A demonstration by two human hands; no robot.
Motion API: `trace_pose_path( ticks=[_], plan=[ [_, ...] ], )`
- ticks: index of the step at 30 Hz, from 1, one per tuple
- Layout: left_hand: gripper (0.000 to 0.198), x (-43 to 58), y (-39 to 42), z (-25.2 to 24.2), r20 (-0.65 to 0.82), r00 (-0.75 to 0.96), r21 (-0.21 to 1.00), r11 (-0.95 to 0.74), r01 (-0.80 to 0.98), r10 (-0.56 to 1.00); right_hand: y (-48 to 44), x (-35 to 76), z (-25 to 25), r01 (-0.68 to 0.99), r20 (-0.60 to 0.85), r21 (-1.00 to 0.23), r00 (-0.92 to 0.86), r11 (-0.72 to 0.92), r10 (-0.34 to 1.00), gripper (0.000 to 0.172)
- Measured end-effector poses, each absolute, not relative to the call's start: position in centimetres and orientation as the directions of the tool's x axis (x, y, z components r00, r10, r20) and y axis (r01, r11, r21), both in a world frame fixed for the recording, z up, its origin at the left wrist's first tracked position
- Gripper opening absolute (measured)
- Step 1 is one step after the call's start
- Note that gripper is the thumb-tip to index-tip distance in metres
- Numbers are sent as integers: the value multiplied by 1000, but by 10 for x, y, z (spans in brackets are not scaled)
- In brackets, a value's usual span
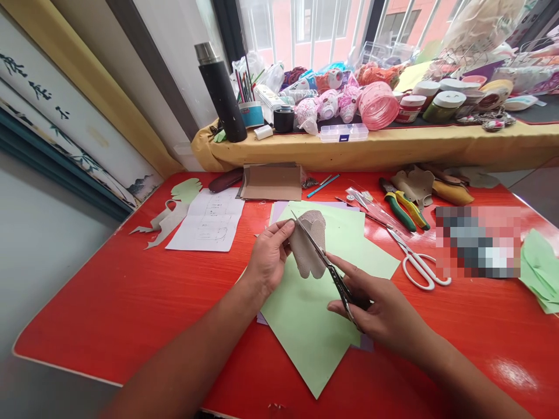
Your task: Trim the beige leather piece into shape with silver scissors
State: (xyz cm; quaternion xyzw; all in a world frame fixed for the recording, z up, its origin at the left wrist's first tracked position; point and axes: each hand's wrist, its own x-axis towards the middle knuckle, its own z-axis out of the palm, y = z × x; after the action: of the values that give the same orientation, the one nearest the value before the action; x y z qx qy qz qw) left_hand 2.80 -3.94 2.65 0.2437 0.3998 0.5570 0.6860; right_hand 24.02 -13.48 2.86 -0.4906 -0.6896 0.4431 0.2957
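Note:
Between thumb and fingers, my left hand (pixel 271 256) pinches the left edge of a greyish-brown cut piece (pixel 309 247), rounded at the top with two lobes at the bottom. I cannot tell whether it is card or leather. My right hand (pixel 379 302) grips dark-handled scissors (pixel 334 273), its index finger stretched along them. Their blades lie slantwise across the front of the cut piece, pointing up and left. Both hands are above light green paper sheets (pixel 305 331) on the red table (pixel 166 314).
White-handled scissors (pixel 419 267) and green-yellow pliers (pixel 404 206) lie at the right. A drawn paper sheet (pixel 207 224) and grey scraps (pixel 163 224) are at the left. Brown card (pixel 271 183) lies behind. A black thermos (pixel 222 96) and jars (pixel 448 105) stand on the sill.

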Motion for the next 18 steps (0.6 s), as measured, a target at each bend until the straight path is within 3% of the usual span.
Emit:
trace_pose_path(
  ticks=[4, 10, 18],
  plan=[
    [36, 27, -40, 29, -273, 85, 787, 273, -553, 958, -134, 240, 31, 364, -36, -927, -340, 96, 940, 75],
    [38, 25, -38, 24, -235, 51, 832, 228, -505, 971, -135, 241, 27, 442, -54, -890, -347, 113, 936, 75],
    [29, 17, -34, 27, -79, 21, 959, 82, -273, 997, -135, 244, 28, 553, -39, -814, -354, 176, 934, 73]
  ],
)
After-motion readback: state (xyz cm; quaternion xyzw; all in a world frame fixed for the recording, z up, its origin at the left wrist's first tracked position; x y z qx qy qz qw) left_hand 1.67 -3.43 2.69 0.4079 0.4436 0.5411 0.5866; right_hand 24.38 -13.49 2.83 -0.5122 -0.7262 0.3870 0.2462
